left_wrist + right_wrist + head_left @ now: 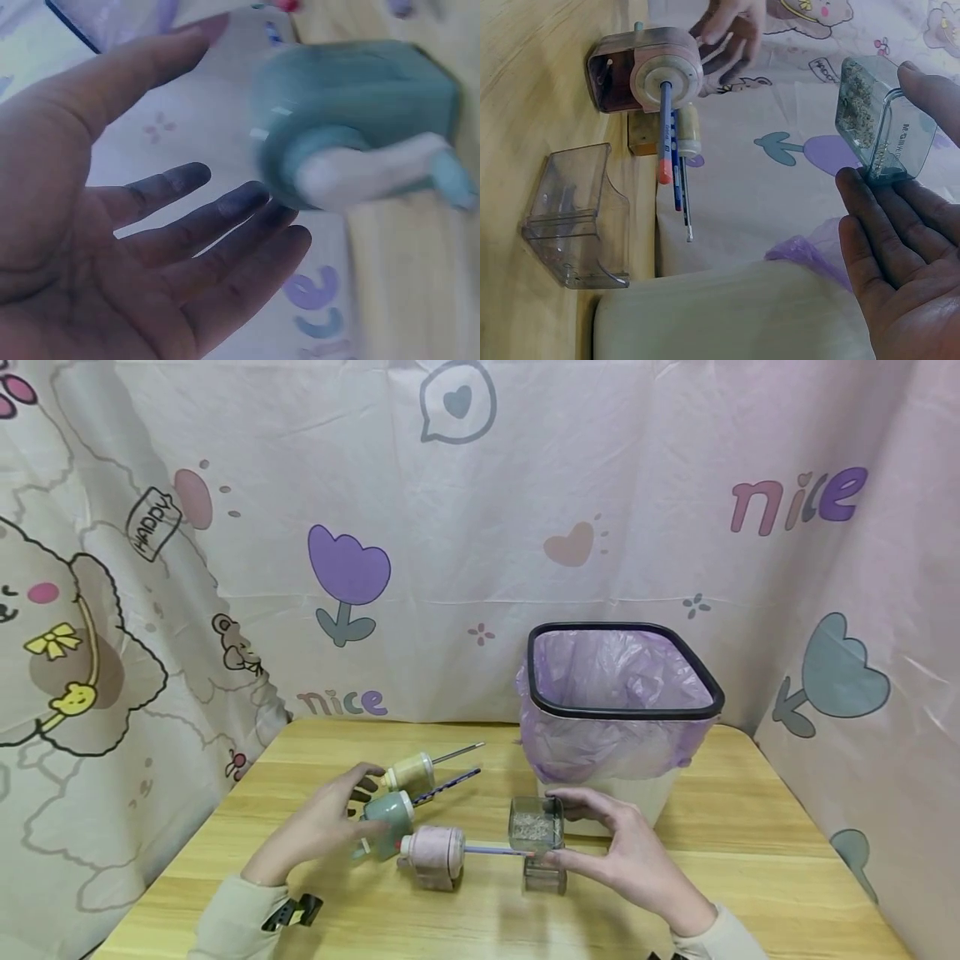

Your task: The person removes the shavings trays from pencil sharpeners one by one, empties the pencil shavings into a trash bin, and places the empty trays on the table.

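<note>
In the head view my right hand (622, 839) pinches a clear shavings drawer (531, 828) between thumb and fingers. Pale pencil shavings show through its walls, and it is held above the table. A second clear drawer (570, 217) lies on the wood below it. My left hand (318, 818) is beside a green pencil sharpener (388, 818), fingers loosely bent. In the left wrist view a gap shows between the thumb and that sharpener; fingertip contact cannot be told. A pink sharpener (437, 853) and a yellow sharpener (411, 774) stand nearby, and each of the three has a pencil stuck in it.
A pale bin with a black rim (626, 714) and a purple bag (547, 747) stands at the back right, just behind my right hand. A patterned curtain (480, 552) hangs behind and beside the wooden table (735, 877).
</note>
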The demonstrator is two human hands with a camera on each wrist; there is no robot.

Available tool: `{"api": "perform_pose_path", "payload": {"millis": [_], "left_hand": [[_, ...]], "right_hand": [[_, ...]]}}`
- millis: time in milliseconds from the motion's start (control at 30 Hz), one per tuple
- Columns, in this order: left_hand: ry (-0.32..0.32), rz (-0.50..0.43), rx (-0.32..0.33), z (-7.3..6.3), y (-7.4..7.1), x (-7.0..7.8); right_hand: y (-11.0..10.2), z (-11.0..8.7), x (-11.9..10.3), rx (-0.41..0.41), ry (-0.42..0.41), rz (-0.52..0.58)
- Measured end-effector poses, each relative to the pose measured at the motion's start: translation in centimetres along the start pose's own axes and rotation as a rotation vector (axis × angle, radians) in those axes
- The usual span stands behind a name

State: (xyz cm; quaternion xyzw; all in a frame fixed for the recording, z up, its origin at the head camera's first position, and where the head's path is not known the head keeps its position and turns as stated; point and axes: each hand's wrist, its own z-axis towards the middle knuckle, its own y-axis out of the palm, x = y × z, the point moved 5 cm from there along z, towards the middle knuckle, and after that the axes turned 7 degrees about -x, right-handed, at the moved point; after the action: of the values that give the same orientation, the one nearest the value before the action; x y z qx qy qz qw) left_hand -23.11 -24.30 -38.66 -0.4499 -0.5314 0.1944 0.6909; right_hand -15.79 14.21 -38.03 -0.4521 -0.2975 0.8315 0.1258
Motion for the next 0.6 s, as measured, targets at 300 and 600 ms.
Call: {"api": "perform_pose_path", "payload": {"millis": [300,600], "left_hand": [[0.103,0.031,0.123,0.6,-1.9,4.8],[0.158,-0.049,0.135,1.9,-1.9,8.5]], "right_hand": [[-1.2,-0.3,-0.2,0.02,0.036,-0.046],[-3.2,-0.6,-0.9,0.054,-0.033,-0.007]]}}
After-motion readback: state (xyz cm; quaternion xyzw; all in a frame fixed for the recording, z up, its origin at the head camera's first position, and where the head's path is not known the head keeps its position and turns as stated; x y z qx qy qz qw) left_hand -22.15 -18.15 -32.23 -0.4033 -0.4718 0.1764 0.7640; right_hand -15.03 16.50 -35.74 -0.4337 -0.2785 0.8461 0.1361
